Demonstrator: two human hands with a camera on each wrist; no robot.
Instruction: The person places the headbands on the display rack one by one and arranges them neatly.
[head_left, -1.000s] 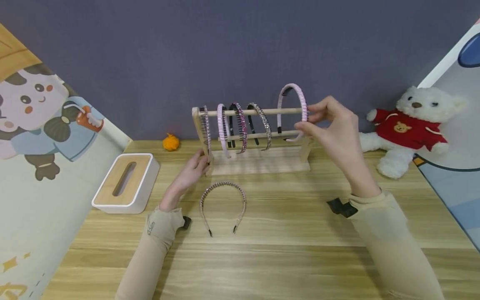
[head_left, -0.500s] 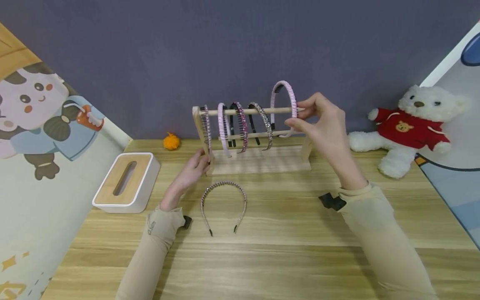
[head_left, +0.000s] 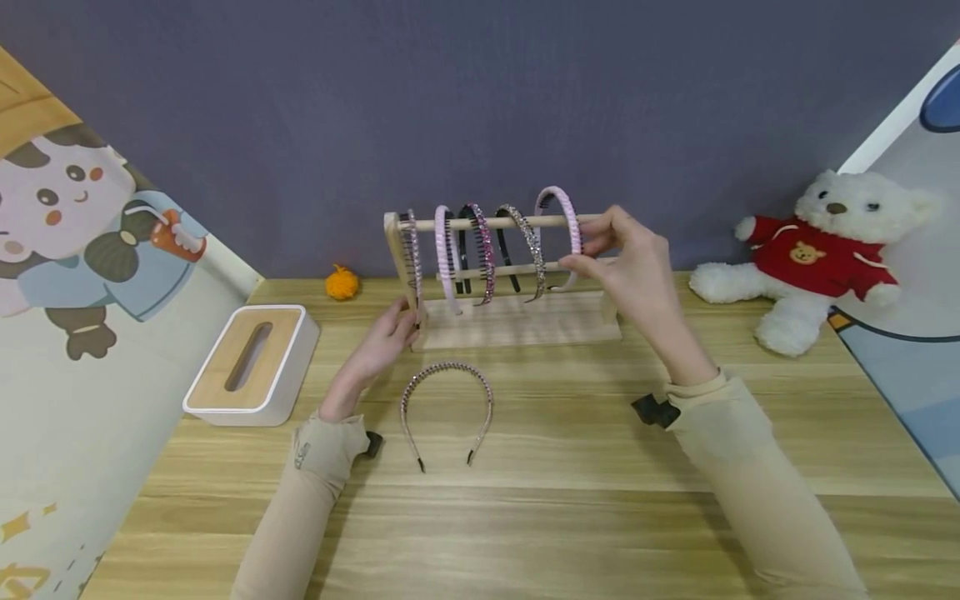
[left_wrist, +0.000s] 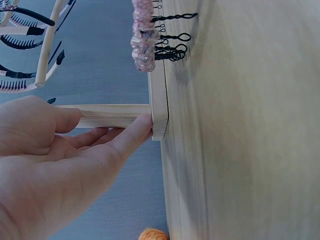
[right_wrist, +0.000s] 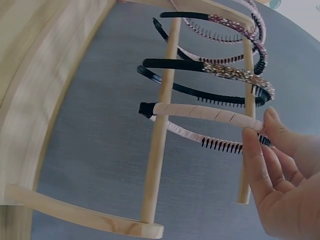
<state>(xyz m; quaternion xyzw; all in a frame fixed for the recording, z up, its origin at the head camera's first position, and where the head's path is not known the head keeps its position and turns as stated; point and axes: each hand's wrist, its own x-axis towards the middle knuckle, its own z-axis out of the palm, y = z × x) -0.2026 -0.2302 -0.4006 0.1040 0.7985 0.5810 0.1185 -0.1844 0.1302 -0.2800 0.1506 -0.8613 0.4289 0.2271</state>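
Observation:
A pale wooden rack with two horizontal rods carries several headbands at its left and middle. My left hand grips the rack's left upright low down, with a fingertip against the base in the left wrist view. Between thumb and fingers, my right hand pinches a pink wrapped headband with black inner teeth. That headband stands around both rods, right of a glittery gold-and-black headband. A thin beaded headband lies on the table in front of the rack.
A white tissue box with a wooden lid stands left of the left hand. Behind it sits a small orange ball-like thing. At the right, a white teddy bear in a red sweater leans near the wall. A dark wall rises behind the rack.
My right hand has moved left along the rods with the pink headband and has lowered it. The left hand has stayed at the upright.

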